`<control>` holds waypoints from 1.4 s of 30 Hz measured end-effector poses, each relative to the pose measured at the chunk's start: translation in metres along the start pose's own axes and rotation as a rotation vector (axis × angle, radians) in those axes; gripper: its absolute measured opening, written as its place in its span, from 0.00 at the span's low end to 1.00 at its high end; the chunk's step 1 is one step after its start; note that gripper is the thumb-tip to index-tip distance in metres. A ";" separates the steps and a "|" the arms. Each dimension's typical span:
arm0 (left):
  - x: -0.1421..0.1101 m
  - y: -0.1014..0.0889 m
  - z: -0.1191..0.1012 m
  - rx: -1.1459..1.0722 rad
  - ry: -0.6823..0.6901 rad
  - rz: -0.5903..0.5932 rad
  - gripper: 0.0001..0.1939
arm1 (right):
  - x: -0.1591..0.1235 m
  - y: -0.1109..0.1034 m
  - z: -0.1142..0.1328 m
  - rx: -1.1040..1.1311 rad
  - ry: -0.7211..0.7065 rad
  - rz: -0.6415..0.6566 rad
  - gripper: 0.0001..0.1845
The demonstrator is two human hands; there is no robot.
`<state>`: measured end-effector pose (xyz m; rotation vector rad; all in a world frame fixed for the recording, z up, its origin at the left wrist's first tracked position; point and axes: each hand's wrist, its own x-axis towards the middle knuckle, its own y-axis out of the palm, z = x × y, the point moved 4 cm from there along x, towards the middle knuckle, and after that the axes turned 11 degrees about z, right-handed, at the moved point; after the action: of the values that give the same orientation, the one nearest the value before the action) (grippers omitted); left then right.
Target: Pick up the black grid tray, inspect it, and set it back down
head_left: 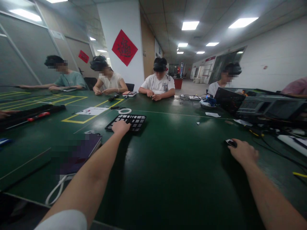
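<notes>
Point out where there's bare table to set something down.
Widest: the green table between the left hand, on the gridded tray, and the right hand, holding a small black object. Smaller: between the purple book and the yellow tape outline. Crowded: the far right, around the dark equipment.

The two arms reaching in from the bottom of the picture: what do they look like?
They are human, not mechanical. The ungloved five-fingered left hand and ungloved right hand have no watch or cable visible at the wrist. A plain white fabric sleeve shows on the left arm; none shows on the right arm.
</notes>
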<state>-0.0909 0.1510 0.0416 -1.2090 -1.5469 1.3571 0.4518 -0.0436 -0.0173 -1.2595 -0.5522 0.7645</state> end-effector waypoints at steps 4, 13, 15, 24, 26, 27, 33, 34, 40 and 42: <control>0.000 -0.003 0.001 0.004 0.012 -0.034 0.27 | -0.006 0.000 0.006 -0.002 -0.009 -0.021 0.29; -0.110 0.018 -0.074 0.018 0.561 -0.120 0.14 | -0.006 0.005 0.003 0.159 0.029 -0.063 0.32; -0.138 0.040 -0.089 0.030 0.747 -0.001 0.14 | -0.008 0.004 0.005 0.150 0.030 -0.051 0.31; -0.155 0.060 -0.097 0.160 0.857 0.043 0.11 | -0.017 0.001 0.012 0.064 0.091 0.000 0.29; -0.156 0.060 -0.097 0.156 0.867 0.035 0.12 | -0.017 0.000 0.012 0.060 0.098 0.022 0.31; -0.156 0.060 -0.097 0.138 0.863 0.025 0.12 | -0.017 0.000 0.013 0.061 0.101 0.029 0.31; -0.148 0.044 -0.088 0.004 0.739 -0.034 0.17 | -0.016 -0.001 0.011 0.068 0.107 0.046 0.33; -0.144 0.041 -0.086 -0.007 0.720 -0.005 0.18 | -0.016 0.000 0.010 0.068 0.107 0.048 0.34; -0.139 0.028 -0.074 -0.011 0.862 0.321 0.20 | -0.013 0.001 0.009 0.064 0.098 0.039 0.35; -0.145 0.027 -0.073 0.055 0.939 0.428 0.18 | -0.013 0.000 0.009 0.064 0.097 0.039 0.34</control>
<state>0.0235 0.0331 0.0356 -1.8431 -0.6017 0.8229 0.4366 -0.0480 -0.0151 -1.2441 -0.4226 0.7439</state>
